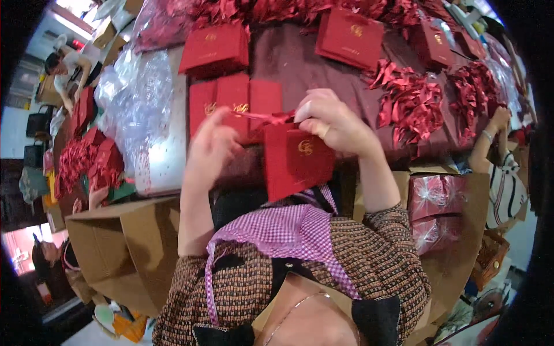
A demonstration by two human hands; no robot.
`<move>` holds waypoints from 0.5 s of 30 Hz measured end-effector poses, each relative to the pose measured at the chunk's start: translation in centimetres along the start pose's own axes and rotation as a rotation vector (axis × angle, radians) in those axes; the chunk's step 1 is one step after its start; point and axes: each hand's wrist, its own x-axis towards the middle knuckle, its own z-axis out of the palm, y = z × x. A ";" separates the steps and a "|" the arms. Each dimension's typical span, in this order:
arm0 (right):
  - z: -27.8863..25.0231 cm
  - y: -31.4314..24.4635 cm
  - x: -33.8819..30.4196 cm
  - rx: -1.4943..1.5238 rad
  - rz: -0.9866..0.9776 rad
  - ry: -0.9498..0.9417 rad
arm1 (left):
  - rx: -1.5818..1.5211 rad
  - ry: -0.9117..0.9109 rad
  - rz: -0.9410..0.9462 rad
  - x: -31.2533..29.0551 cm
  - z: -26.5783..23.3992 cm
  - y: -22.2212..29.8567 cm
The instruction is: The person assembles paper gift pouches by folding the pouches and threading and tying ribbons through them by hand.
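A small red gift bag (297,164) with a gold emblem hangs slightly tilted in front of my chest. Along its top edge runs a red ribbon (262,117), stretched sideways between my hands. My right hand (337,124) is closed at the bag's upper right corner, its thumb and fingers pinching the ribbon by the knot. To the left, my left hand (212,147) has its fingers curled at the ribbon's other end; it is a little blurred. Beyond the hands, several flat red bags (219,95) lie side by side on the dark red cloth.
Stacks of red bags (214,49) and a heap of red ribbons (407,104) lie on the table (283,63). Clear plastic wrap (138,104) covers the left part. Cardboard boxes (124,242) flank me; the right one holds wrapped red packs (435,213). Other people work at both sides.
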 end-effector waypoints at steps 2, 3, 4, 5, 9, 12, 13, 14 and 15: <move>0.7 -0.4 0.7 0.079 -0.013 -0.017 | 0.021 -0.193 -0.083 -0.9 2.3 1.7; 1.4 -0.8 0.9 0.093 -0.011 0.009 | 0.039 -0.189 -0.049 -0.8 3.2 1.6; 1.8 -1.6 1.2 0.101 0.018 0.009 | -0.027 -0.124 -0.026 -0.4 4.0 1.4; 2.8 -1.5 1.1 0.039 0.011 0.063 | -0.093 -0.061 -0.004 0.1 4.6 1.2; 0.7 -4.4 0.0 -0.145 -0.089 -0.187 | -0.296 0.108 0.012 1.8 3.1 0.5; 0.7 -5.7 -1.5 -0.282 -0.099 -0.342 | -0.354 0.133 -0.096 2.3 2.1 0.6; 1.2 -5.7 -1.7 -0.357 -0.102 -0.346 | -0.358 0.129 -0.091 2.4 2.4 0.7; 1.5 -5.2 -2.1 -0.382 -0.092 -0.329 | -0.423 0.161 -0.076 2.4 2.7 0.9; 1.4 -5.0 -2.2 -0.409 -0.083 -0.314 | -0.490 0.194 -0.061 2.4 3.0 1.1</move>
